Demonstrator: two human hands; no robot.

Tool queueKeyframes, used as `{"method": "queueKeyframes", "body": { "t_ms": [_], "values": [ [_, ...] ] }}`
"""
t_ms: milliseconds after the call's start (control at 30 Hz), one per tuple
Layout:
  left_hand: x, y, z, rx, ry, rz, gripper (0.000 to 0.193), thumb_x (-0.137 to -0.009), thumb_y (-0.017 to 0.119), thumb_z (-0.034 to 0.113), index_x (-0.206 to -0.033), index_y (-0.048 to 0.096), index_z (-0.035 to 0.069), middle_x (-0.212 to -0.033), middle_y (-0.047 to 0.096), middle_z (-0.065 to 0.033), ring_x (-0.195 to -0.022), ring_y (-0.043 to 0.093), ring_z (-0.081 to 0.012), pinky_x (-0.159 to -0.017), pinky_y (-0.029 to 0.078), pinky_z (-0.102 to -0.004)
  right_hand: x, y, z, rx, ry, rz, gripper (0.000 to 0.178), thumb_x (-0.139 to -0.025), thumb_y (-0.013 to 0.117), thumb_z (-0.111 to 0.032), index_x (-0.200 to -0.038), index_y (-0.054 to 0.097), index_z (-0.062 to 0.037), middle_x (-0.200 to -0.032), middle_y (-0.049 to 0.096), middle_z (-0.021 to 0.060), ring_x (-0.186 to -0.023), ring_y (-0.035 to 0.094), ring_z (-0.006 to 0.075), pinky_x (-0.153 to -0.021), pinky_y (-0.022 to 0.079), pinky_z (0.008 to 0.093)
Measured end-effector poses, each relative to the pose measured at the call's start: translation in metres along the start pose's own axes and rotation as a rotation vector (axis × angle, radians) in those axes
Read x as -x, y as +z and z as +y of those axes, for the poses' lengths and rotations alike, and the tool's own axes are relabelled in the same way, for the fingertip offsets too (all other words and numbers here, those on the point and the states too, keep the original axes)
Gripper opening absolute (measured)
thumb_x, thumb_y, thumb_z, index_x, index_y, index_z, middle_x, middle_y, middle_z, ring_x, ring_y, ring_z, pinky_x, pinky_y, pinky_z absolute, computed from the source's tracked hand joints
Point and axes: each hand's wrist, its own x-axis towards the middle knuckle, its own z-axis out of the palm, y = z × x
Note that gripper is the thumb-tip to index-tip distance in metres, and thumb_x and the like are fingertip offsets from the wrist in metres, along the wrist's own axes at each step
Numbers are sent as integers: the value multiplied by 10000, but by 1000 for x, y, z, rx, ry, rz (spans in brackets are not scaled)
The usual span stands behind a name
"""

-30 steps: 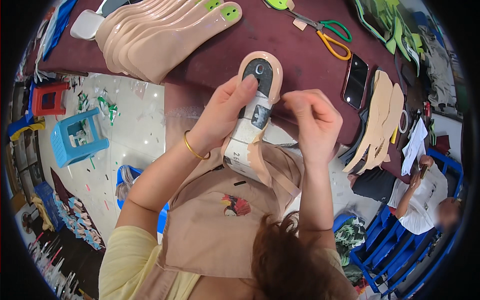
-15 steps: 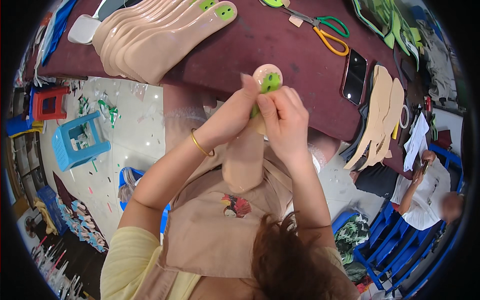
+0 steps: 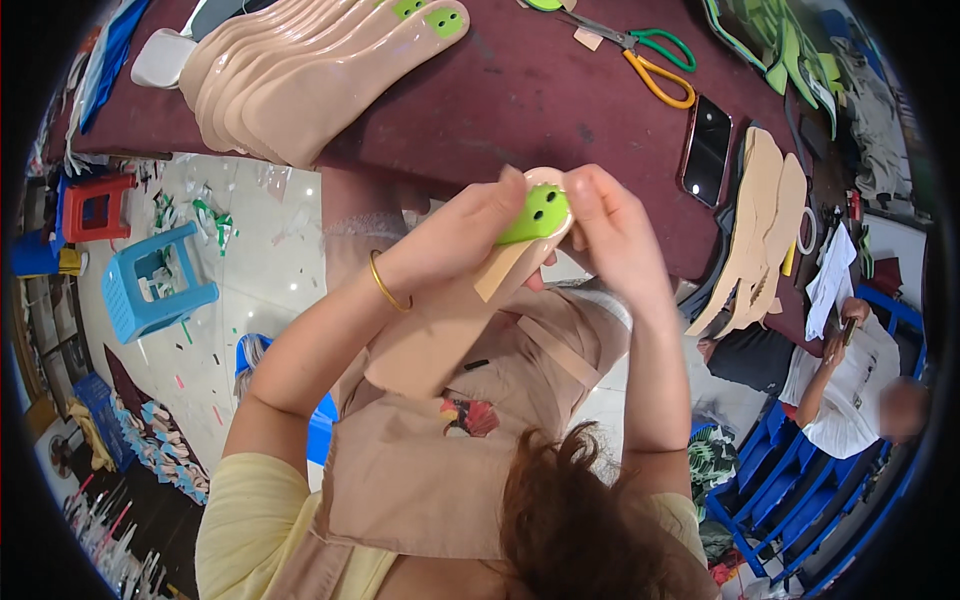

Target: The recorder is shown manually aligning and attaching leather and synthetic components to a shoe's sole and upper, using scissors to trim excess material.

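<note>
Over my lap I hold a beige insole (image 3: 435, 325), its broad plain end low by the apron and its other end raised toward the table. A bright green patch (image 3: 545, 214) with dark holes covers that raised end. My left hand (image 3: 462, 228) is closed on the insole's left edge beside the patch, thumb on top. On the opposite edge my right hand (image 3: 618, 225) pinches the rim near the tip, its fingers partly hidden underneath. A stack of glossy beige insoles (image 3: 330, 85) with green-patched ends lies at the table's far left.
The maroon-covered table (image 3: 560, 110) bears scissors (image 3: 655, 65), a phone (image 3: 707, 150) and beige cut pieces (image 3: 755, 230) on the right. Blue (image 3: 160, 285) and red (image 3: 98, 208) stools stand at left on the scrap-strewn floor. Another person (image 3: 850, 385) sits at right.
The insole has swung from nearly upright to a slant, its plain end moving left and its patch turning into fuller view. My right hand has shifted right, to the rim.
</note>
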Motion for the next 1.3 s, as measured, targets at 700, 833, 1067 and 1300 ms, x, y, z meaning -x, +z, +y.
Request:
{"method": "queueKeyframes", "body": {
  "t_ms": [700, 833, 1067, 1300],
  "values": [
    [7, 6, -28, -614, 224, 255, 307, -846, 667, 177, -1059, 578, -24, -862, 647, -86, -775, 601, -114, -708, 494, -276, -16, 10, 21, -1058, -255, 40, 297, -997, 402, -300, -875, 512, -52, -726, 468, 24, -714, 506, 175, -896, 468, 462],
    [3, 5, -10, -683, 234, 341, 178, -873, 629, 171, -877, 670, -2, -679, 630, -117, -577, 585, -128, -557, 473, -281, -6, 15, 17, -1074, -351, -16, 307, -1001, 382, -307, -855, 496, -62, -743, 460, 22, -723, 511, 175, -911, 467, 468],
    [1, 8, -3, -912, 428, 325, 201, -856, 647, 202, -850, 671, 2, -711, 640, -124, -595, 586, -144, -559, 461, -285, 1, 15, 16, -1146, -373, -49, 308, -996, 388, -311, -835, 490, -70, -733, 446, 21, -732, 498, 171, -913, 468, 473],
    [-20, -13, -43, 99, -101, -213, 589, -899, 502, 517, -1012, 592, -54, -715, 627, -84, -595, 578, -134, -570, 473, -269, -9, 24, 22, -1444, -529, -302, 339, -995, 395, -330, -814, 478, -55, -705, 435, 40, -711, 506, 195, -827, 514, 489]
  ]
}}
